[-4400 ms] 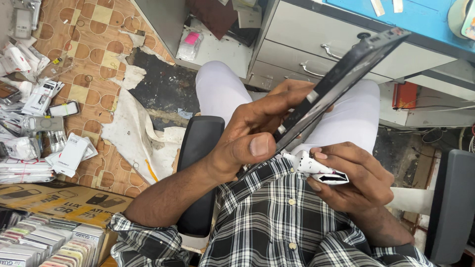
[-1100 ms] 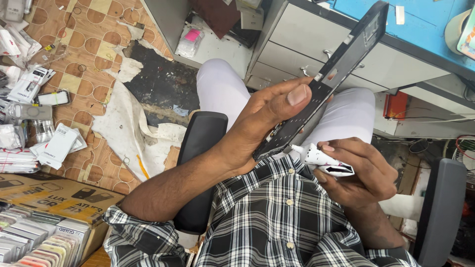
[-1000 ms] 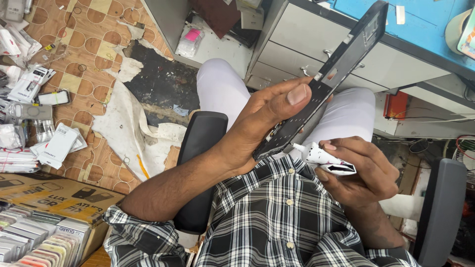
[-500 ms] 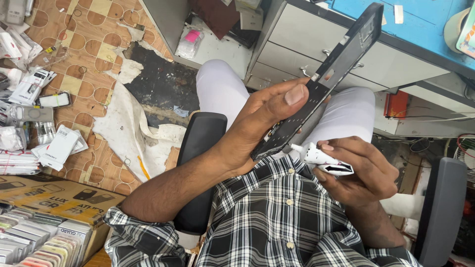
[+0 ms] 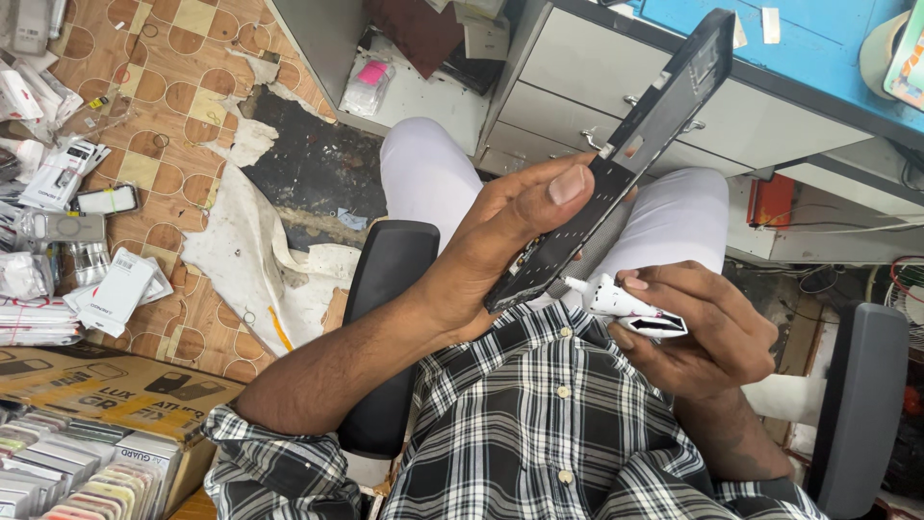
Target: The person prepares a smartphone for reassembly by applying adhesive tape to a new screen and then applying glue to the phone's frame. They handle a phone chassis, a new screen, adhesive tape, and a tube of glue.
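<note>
My left hand (image 5: 500, 250) grips a long black phone frame (image 5: 626, 159) by its lower half, thumb pressed on its face, and holds it tilted up toward the drawers. My right hand (image 5: 703, 332) is closed around a small white tube with a black arrow mark (image 5: 630, 306). The tube's thin nozzle points at the bottom end of the phone frame, almost touching it. Both hands are above my lap, over a black-and-white checked shirt and white trousers.
Grey drawers (image 5: 577, 87) under a blue desk top (image 5: 828, 48) stand ahead. Black chair armrests (image 5: 385, 318) flank me, the other armrest (image 5: 857, 404) on the right. Torn floor covering (image 5: 260, 260), scattered packets (image 5: 106, 289) and a cardboard box of phone cases (image 5: 87, 453) lie left.
The phone frame has tilted more upright and risen toward the desk since the earliest frame. Over the last second the hands hold nearly still.
</note>
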